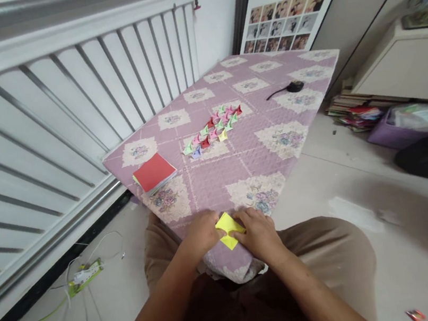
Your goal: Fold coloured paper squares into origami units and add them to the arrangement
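Observation:
A small yellow paper (pixel 228 225), folded to a diamond, lies at the near end of the cloth-covered table. My left hand (pixel 204 231) grips its left corner, the thumb on the paper. On the right corner, my right hand (pixel 257 229) presses with thumb and curled fingers. Several small folded paper pieces (pixel 212 128) in red, pink, green, blue and yellow stand in rows farther up the table. To the left sits a stack of square papers (pixel 155 172) with a red sheet on top.
The pink patterned tablecloth (pixel 209 182) narrows toward my lap. A black object with a short cord (pixel 294 86) lies at the far right. A white radiator (pixel 69 107) runs along the left. A power strip (pixel 84 276) is on the floor.

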A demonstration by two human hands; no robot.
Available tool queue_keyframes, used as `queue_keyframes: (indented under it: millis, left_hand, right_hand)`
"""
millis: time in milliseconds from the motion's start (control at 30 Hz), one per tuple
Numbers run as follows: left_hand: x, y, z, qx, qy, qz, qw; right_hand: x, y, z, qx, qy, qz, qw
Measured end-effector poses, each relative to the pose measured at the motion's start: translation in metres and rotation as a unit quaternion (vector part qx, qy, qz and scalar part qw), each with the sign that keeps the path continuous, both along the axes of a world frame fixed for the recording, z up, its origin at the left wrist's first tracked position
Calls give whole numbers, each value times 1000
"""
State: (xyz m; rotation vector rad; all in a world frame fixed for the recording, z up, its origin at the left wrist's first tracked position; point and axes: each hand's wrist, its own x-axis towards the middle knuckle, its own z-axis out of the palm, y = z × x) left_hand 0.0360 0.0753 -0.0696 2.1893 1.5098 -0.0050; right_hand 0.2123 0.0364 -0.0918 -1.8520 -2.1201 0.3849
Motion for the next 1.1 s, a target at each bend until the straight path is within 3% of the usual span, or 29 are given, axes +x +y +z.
queue_keyframes:
  millis: [100,300,467,600,700,833,967,1100]
  left_hand:
    - [-1,0,-2,-1,-28,-10,1000]
    - [-5,-4,-8,-50,-123,43,990]
    - [-8,-5,-9,-70,-166,62,982]
    - [-12,-9,1,-75,-255,86,960]
    - [-15,-10,11,-18,-261,67,963]
    - [-19,-9,15,138,-160,-17,977]
    - [-19,-12,3,279,-56,-86,955]
    - [-19,-23,-14,328,1,-133,935]
  right_hand:
    - [-1,0,0,-7,4,-8,1000]
    - [-1,1,-1,-8,54,5,999]
    - [1,8,-1,-24,155,42,987]
    - [2,16,8,-42,229,106,967]
    - [2,23,18,9,214,142,966]
    - [0,27,29,131,102,165,972]
    - [-1,23,28,244,10,188,951]
    - [1,11,12,267,-25,209,940]
